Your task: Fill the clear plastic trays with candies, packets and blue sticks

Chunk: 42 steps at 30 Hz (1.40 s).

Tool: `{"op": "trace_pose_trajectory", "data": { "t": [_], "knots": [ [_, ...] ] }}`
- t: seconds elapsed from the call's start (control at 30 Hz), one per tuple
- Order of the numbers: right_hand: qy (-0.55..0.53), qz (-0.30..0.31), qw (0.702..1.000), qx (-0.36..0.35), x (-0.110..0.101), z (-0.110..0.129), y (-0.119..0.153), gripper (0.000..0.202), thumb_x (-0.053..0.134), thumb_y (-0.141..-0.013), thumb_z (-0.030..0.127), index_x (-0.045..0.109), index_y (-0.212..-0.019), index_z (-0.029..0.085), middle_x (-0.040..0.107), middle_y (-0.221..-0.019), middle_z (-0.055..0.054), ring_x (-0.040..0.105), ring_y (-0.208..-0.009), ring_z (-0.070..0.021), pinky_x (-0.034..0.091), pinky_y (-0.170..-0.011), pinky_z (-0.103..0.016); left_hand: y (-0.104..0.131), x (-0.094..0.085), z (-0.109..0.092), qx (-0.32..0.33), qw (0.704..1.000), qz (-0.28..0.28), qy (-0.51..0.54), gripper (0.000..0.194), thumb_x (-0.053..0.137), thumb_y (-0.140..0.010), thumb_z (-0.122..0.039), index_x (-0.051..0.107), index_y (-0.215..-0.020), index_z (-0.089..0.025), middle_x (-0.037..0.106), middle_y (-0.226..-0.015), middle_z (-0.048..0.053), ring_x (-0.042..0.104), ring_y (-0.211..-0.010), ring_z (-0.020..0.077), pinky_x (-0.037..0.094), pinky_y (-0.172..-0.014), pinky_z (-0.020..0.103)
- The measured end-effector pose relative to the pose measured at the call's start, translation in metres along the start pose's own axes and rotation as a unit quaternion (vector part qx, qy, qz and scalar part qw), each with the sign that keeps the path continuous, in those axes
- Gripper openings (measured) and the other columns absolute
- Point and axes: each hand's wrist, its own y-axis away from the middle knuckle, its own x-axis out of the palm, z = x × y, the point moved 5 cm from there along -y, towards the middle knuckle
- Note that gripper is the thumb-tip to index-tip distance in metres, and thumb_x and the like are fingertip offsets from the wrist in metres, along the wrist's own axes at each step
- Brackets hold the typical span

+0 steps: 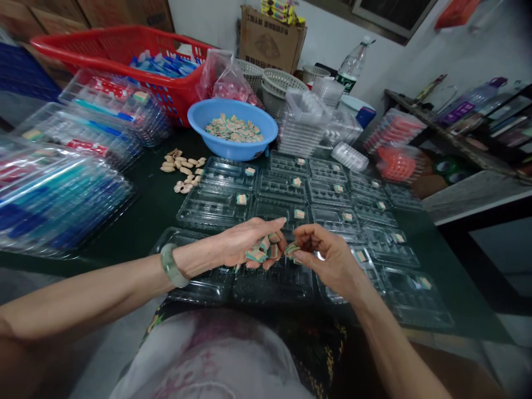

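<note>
Cupped palm up, my left hand (253, 241) holds several small striped pieces (257, 252) in green, pink and cream. A green bangle (172, 266) circles that wrist. Just to the right, my right hand (322, 249) pinches a few of the same pieces (291, 249) between thumb and fingers. Beneath both hands lie rows of clear plastic trays (272, 282). Many trays hold a striped piece in one compartment, such as the piece (299, 214) just beyond my hands. A blue basin (233, 145) behind the trays contains a heap of these pieces.
Peanuts (183, 166) lie left of the trays on the dark green table (153, 194). Filled clear packs (62, 194) are stacked at left, before a red basket (124, 36). Nested empty trays (301, 130) stand behind, and a shelf (453, 133) is at right.
</note>
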Motion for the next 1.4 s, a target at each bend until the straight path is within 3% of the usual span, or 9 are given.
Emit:
{"op": "trace_pose_trajectory", "data": {
  "t": [0.23, 0.43, 0.63, 0.77, 0.9, 1.03, 1.1, 1.2, 1.4],
  "knots": [
    [-0.023, 0.036, 0.999, 0.007, -0.002, 0.003, 0.001, 0.006, 0.058, -0.077, 0.018, 0.061, -0.082, 0.019, 0.062, -0.076, -0.001, 0.057, -0.071, -0.0154, 0.044, -0.067, -0.030, -0.004, 0.000, 0.003, -0.022, 0.996, 0.006, 0.084, 0.037, 0.041, -0.083, -0.039, 0.061, -0.092, -0.009, 0.056, -0.056, 0.004, 0.049, -0.045, 0.0125, 0.027, -0.031, 0.019],
    [0.020, 0.019, 0.999, -0.045, -0.001, 0.019, -0.003, 0.009, 0.060, -0.073, 0.012, 0.061, -0.077, 0.020, 0.060, -0.086, -0.001, 0.055, -0.083, -0.0164, 0.040, -0.077, -0.032, -0.005, 0.004, 0.006, -0.038, 0.999, -0.007, 0.029, 0.060, 0.031, -0.078, -0.065, 0.060, -0.083, -0.012, 0.054, -0.051, 0.003, 0.042, -0.037, 0.0096, 0.026, -0.030, 0.019],
    [0.086, -0.014, 0.995, -0.056, 0.012, 0.024, -0.005, 0.012, 0.059, -0.072, 0.010, 0.062, -0.076, 0.021, 0.062, -0.085, -0.001, 0.053, -0.085, -0.0183, 0.038, -0.079, -0.036, -0.007, 0.009, 0.006, -0.009, 1.000, -0.025, -0.017, 0.064, 0.024, -0.078, -0.068, 0.057, -0.079, -0.013, 0.051, -0.048, 0.002, 0.041, -0.034, 0.0087, 0.024, -0.029, 0.018],
    [0.059, -0.029, 0.997, -0.038, 0.016, 0.019, -0.005, 0.012, 0.057, -0.073, 0.010, 0.061, -0.075, 0.021, 0.063, -0.078, 0.001, 0.054, -0.076, -0.0162, 0.040, -0.075, -0.033, -0.008, 0.009, 0.008, -0.018, 0.999, -0.023, 0.016, 0.062, 0.026, -0.078, -0.067, 0.057, -0.084, -0.014, 0.051, -0.050, 0.001, 0.045, -0.037, 0.0098, 0.026, -0.029, 0.017],
    [-0.022, -0.073, 0.997, 0.000, 0.006, 0.005, -0.005, 0.007, 0.058, -0.074, 0.015, 0.061, -0.078, 0.020, 0.061, -0.073, 0.001, 0.054, -0.067, -0.0132, 0.042, -0.064, -0.027, -0.009, 0.007, 0.006, -0.034, 0.995, -0.015, 0.093, 0.047, 0.034, -0.083, -0.055, 0.056, -0.089, -0.014, 0.055, -0.056, 0.002, 0.045, -0.038, 0.0097, 0.026, -0.030, 0.018],
    [-0.130, -0.133, 0.982, 0.033, -0.009, -0.012, -0.003, 0.026, 0.064, -0.072, 0.021, 0.058, -0.098, 0.021, 0.063, -0.082, 0.000, 0.057, -0.077, -0.0143, 0.044, -0.071, -0.029, -0.008, -0.001, 0.004, -0.023, 0.992, -0.040, 0.118, 0.017, 0.053, -0.076, -0.023, 0.058, -0.087, -0.011, 0.057, -0.069, 0.005, 0.053, -0.052, 0.0114, 0.029, -0.034, 0.018],
    [-0.173, -0.146, 0.973, 0.048, -0.013, -0.019, -0.002, 0.027, 0.067, -0.071, 0.023, 0.059, -0.097, 0.020, 0.064, -0.083, -0.001, 0.058, -0.078, -0.0149, 0.044, -0.073, -0.030, -0.007, -0.005, 0.004, -0.022, 0.991, -0.074, 0.113, 0.017, 0.057, -0.070, -0.013, 0.058, -0.088, -0.012, 0.057, -0.072, 0.005, 0.056, -0.058, 0.0116, 0.030, -0.038, 0.018],
    [-0.210, -0.133, 0.967, 0.062, -0.013, -0.023, 0.000, 0.018, 0.068, -0.070, 0.025, 0.062, -0.086, 0.018, 0.065, -0.079, -0.002, 0.059, -0.075, -0.0151, 0.045, -0.072, -0.029, -0.008, -0.009, 0.006, -0.025, 0.986, -0.118, 0.113, 0.013, 0.059, -0.067, -0.009, 0.059, -0.080, -0.011, 0.057, -0.066, 0.004, 0.055, -0.057, 0.0110, 0.031, -0.040, 0.017],
    [-0.260, -0.075, 0.959, 0.081, -0.004, -0.019, 0.007, 0.014, 0.067, -0.071, 0.025, 0.062, -0.082, 0.018, 0.063, -0.075, -0.001, 0.056, -0.065, -0.0131, 0.044, -0.063, -0.027, -0.017, -0.013, 0.010, -0.005, 0.981, -0.135, 0.137, 0.014, 0.064, -0.064, -0.006, 0.060, -0.076, -0.010, 0.059, -0.065, 0.006, 0.058, -0.060, 0.0138, 0.033, -0.040, 0.018]
  ]
}}
